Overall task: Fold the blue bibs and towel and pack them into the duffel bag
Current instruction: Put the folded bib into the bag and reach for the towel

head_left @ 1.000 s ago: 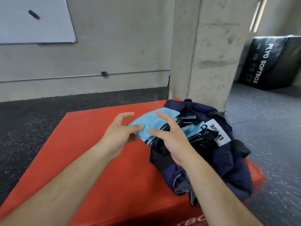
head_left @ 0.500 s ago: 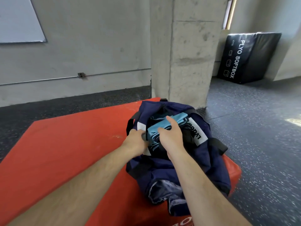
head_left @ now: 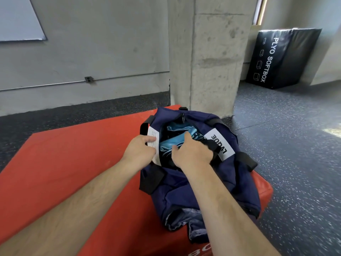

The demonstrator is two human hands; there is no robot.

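Note:
A navy duffel bag lies open on the red plyo box, a white label with black letters on its right flap. Folded light blue bibs sit inside the opening, a second light blue piece behind them. My left hand grips the bag's left rim by its white inner tag. My right hand presses down on the near bib with curled fingers inside the opening. A purple-grey cloth sticks out from under the bag's near end.
A concrete pillar rises just behind the box. A black plyo softbox leans against the far right wall. Dark speckled rubber floor surrounds the box. A whiteboard hangs on the left wall.
Both hands carried the folded blue bib from left of the bag into its opening. My left hand let go of the bib and took the bag's rim; my right hand pushed the bib deeper.

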